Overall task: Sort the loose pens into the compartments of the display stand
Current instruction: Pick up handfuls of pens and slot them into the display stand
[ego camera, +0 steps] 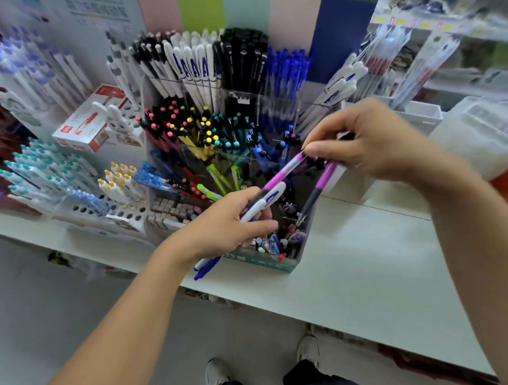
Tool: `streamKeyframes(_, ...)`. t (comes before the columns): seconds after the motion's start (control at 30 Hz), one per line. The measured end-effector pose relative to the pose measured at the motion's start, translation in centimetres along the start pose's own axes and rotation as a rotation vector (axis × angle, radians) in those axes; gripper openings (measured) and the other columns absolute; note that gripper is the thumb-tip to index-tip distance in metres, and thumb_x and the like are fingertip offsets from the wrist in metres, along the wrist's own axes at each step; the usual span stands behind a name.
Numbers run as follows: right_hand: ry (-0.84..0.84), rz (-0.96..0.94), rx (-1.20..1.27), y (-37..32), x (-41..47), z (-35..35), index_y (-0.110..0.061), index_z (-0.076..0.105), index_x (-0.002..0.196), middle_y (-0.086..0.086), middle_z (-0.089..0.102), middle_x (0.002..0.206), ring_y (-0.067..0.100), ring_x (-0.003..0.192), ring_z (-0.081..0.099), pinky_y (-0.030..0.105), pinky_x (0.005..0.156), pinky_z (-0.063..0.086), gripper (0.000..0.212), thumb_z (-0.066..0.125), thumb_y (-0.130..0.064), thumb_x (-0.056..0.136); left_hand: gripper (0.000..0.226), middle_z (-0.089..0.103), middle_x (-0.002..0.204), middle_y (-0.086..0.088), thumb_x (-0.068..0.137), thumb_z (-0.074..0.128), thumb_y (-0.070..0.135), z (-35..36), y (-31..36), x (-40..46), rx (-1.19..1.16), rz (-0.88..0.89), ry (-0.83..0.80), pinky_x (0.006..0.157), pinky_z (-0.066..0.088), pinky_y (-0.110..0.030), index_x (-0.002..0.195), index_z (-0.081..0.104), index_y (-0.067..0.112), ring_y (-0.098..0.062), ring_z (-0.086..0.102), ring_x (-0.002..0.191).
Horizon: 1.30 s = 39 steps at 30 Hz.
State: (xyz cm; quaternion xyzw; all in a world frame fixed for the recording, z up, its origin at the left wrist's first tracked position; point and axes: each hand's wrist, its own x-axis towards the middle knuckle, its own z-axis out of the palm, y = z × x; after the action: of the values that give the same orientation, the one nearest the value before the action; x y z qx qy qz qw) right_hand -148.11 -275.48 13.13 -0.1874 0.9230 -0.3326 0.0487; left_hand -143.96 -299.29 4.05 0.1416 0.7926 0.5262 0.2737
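Left hand (pixel 233 222) grips white pens (pixel 265 202); right hand (pixel 371 145) pinches magenta pen (pixel 284 171).

A red-and-white box (pixel 91 120) is seen on the white shelf (pixel 369 274); two white shoes (pixel 308 350) are visible on the floor

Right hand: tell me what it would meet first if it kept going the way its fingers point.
The right hand points left, pinching purple pens. Carrying on, it would probably meet the blue-capped pens upright in the clear display stand; depth is uncertain.
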Motion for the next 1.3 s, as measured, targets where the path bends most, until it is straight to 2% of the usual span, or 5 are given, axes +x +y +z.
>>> streamKeyframes(0.3, 0.348, 0.011, -0.478, -2.3, -0.6, -6.3, -0.009, 0.074, 0.096, 0.008, 0.065, 0.077, 0.019, 0.067, 0.054, 0.025, 0.069, 0.041, 0.017, 0.066, -0.024, 0.096, 0.019, 0.041, 0.065, 0.002, 0.105, 0.049, 0.023, 0.4, -0.1, 0.5, -0.704, -0.045, 0.219, 0.043, 0.028, -0.018, 0.109, 0.056, 0.006, -0.009, 0.031, 0.049)
streamKeyframes(0.43, 0.268, -0.050, -0.653, -2.1, 1.8, -3.4, -0.004, 0.072, 0.091, 0.012, 0.065, 0.086, 0.028, 0.083, 0.054, 0.038, 0.089, 0.046, 0.022, 0.063, -0.024, 0.097, 0.025, 0.043, 0.063, 0.001, 0.107, 0.043, 0.028, 1.0, 0.7, 0.7, -0.666, -0.069, 0.188, 0.045, 0.037, -0.020, 0.113, 0.061, 0.012, -0.010, 0.040, 0.050)
streamKeyframes(0.73, 0.466, -0.072, -0.625, -3.7, 2.3, -3.8, -0.007, 0.074, 0.092, 0.008, 0.067, 0.091, 0.019, 0.083, 0.056, 0.026, 0.086, 0.041, 0.014, 0.065, -0.018, 0.095, 0.020, 0.035, 0.064, 0.002, 0.105, 0.049, 0.027, 1.4, 1.3, 1.0, -0.711, -0.131, 0.204, 0.042, 0.026, -0.019, 0.114, 0.059, 0.013, -0.009, 0.027, 0.050)
streamKeyframes(0.97, 0.192, -0.048, -0.580, -0.7, 2.8, -0.4, -0.007, 0.075, 0.090, 0.005, 0.063, 0.086, 0.021, 0.083, 0.053, 0.035, 0.091, 0.047, 0.007, 0.072, -0.013, 0.091, 0.029, 0.041, 0.071, 0.000, 0.101, 0.038, 0.011, 1.0, 2.1, 1.7, -1.096, -0.139, 0.156, 0.041, 0.029, -0.018, 0.123, 0.054, 0.003, -0.007, 0.029, 0.049)
streamKeyframes(1.3, 0.320, -0.021, -0.543, -2.2, 0.2, -4.6, -0.010, 0.076, 0.087, 0.004, 0.064, 0.074, 0.019, 0.075, 0.060, 0.023, 0.081, 0.039, 0.006, 0.072, -0.007, 0.084, 0.018, 0.049, 0.072, -0.003, 0.101, 0.037, 0.005, 0.6, 2.0, 2.0, -1.057, -0.106, 0.188, 0.044, 0.032, -0.019, 0.110, 0.052, 0.006, -0.009, 0.035, 0.050)
